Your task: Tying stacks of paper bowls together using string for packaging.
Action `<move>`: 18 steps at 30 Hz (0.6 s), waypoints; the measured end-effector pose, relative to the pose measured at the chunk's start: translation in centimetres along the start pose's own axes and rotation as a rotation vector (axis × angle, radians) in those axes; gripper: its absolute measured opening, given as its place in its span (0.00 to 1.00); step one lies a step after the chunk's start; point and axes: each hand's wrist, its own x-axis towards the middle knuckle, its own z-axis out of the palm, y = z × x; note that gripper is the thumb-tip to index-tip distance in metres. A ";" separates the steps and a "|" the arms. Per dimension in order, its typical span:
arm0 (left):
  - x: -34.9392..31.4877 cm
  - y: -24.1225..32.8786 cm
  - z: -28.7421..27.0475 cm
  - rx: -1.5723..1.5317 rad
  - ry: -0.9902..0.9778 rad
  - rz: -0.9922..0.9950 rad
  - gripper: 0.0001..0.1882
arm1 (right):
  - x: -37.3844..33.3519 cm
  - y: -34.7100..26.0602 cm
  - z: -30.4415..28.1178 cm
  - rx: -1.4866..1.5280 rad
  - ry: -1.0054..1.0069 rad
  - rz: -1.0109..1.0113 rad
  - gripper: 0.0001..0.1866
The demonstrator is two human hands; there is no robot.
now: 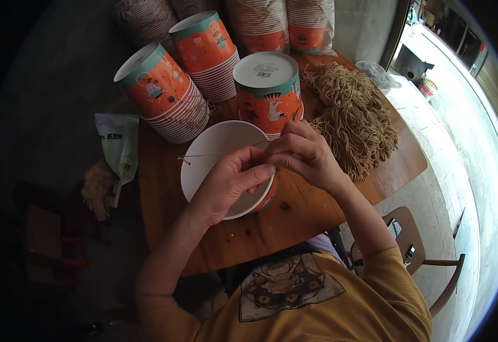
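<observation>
Both hands, left hand [226,185] and right hand [306,154], pinch thin twine [220,154] (fibrous) over smooth round paper bucket [209,154].

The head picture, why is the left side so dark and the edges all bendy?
In the head view, daylight falls on the pale floor at right, while the left lies in shadow; the fisheye lens bends the table edge and blackens the corners; both hands and the bowl look sharp.

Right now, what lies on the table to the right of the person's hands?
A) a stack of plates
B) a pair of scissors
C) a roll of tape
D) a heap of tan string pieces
D: a heap of tan string pieces lies on the wooden table, right of both hands.
</observation>
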 end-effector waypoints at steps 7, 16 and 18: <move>0.5 0.0 0.3 0.105 -0.079 -0.036 0.08 | -0.2 0.6 -0.7 0.007 -0.043 0.011 0.06; 1.2 0.0 0.5 0.077 -0.085 -0.001 0.05 | -3.1 1.0 -0.7 0.140 0.248 0.251 0.05; 1.2 -0.1 0.6 0.089 -0.086 0.024 0.05 | -4.4 0.5 -0.9 0.142 0.168 0.330 0.05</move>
